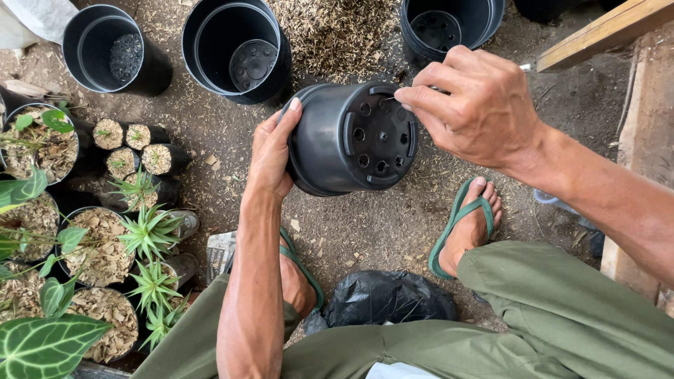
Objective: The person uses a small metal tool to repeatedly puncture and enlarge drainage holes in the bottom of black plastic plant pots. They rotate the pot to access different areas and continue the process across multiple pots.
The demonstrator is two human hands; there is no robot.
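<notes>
A black plastic pot (351, 137) is turned on its side, its bottom with several drainage holes facing me. My left hand (270, 151) grips its rim and side wall from the left. My right hand (474, 105) hovers at the pot's upper right edge, fingers pinched on a thin wire-like piece that is barely visible near the holes. Both forearms reach forward over my green trousers and green sandals.
Three empty black pots (235, 49) (112, 52) (449, 24) stand on the dirt ground beyond. Potted seedlings in husk-filled pots (98, 245) crowd the left. A black plastic bag (386, 298) lies between my feet. A wooden plank (604, 31) and bench edge run along the right.
</notes>
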